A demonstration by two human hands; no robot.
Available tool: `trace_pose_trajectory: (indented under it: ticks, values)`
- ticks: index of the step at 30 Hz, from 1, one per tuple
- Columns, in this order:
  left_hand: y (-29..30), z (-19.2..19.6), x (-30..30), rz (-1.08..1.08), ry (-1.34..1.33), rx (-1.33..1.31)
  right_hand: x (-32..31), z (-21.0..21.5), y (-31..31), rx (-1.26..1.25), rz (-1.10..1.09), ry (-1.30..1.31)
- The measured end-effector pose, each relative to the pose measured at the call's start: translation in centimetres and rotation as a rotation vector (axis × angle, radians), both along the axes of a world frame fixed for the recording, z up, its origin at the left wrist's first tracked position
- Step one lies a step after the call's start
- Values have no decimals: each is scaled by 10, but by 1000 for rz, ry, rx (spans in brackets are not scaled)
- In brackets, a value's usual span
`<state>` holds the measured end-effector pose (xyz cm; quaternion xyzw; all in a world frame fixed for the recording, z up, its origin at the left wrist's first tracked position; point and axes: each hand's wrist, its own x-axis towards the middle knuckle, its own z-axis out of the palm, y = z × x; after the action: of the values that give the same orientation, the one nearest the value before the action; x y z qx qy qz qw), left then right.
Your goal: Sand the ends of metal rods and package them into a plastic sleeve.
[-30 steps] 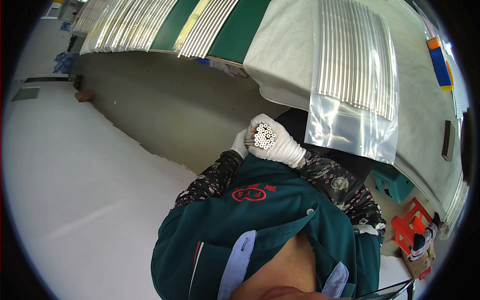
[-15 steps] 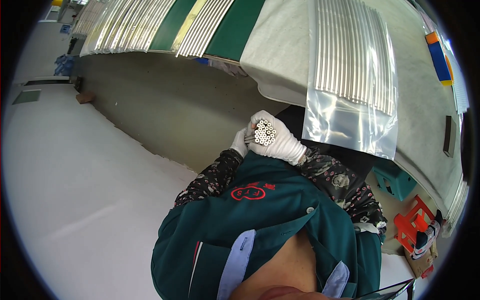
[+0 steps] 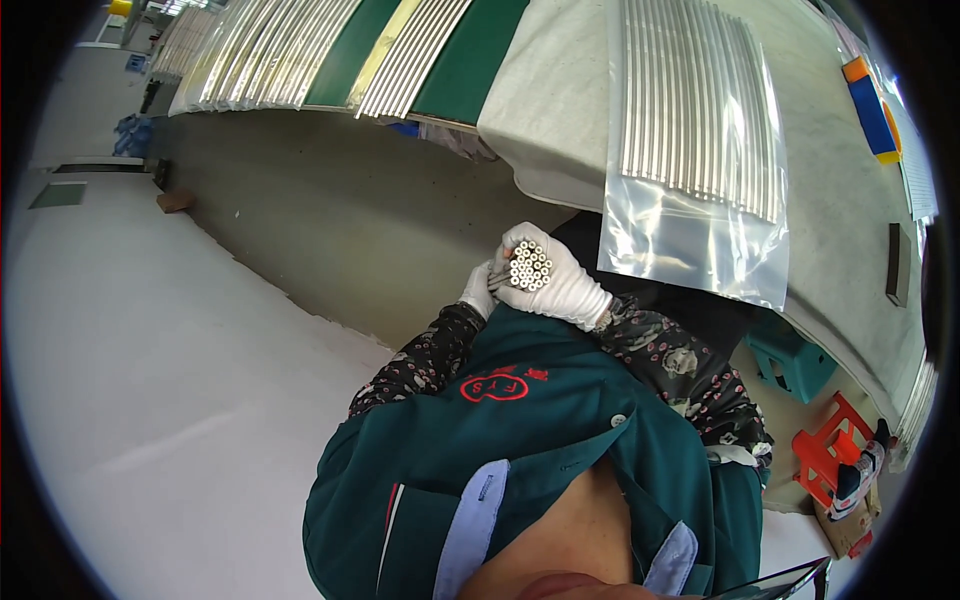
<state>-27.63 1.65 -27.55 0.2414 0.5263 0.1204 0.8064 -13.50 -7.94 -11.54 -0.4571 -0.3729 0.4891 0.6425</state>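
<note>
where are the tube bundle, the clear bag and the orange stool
tube bundle (image 3: pixel 530 266), head view, on the tube ends
clear bag (image 3: pixel 690 240), head view, on its empty lower part
orange stool (image 3: pixel 825 450), head view, on its seat

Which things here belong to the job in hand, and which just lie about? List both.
In hand:
- bundle of metal tubes, gripped by right hand with left hand alongside
- clear bag of tubes

Lying about:
- blue and orange block
- red stool
- teal bin

Overhanging bag (image 3: pixel 690 235) just beside hands (image 3: pixel 540 275)
</note>
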Motion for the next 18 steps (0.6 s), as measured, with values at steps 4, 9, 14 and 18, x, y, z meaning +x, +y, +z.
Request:
trace_pose_trajectory:
  ticks: [4, 9, 14, 18]
  values:
    - [2, 2, 4, 15, -55, -10, 2, 5, -1, -10, -10, 23]
    - [-6, 34, 8, -298, -173, 440, 3, 10, -9, 51, -8, 109]
    - [-1, 134, 62, -82, -1528, -311, 10, 79, 6, 274, -123, -155]
    - [16, 181, 58, -386, -839, 35, 9, 126, -13, 505, -307, -199]
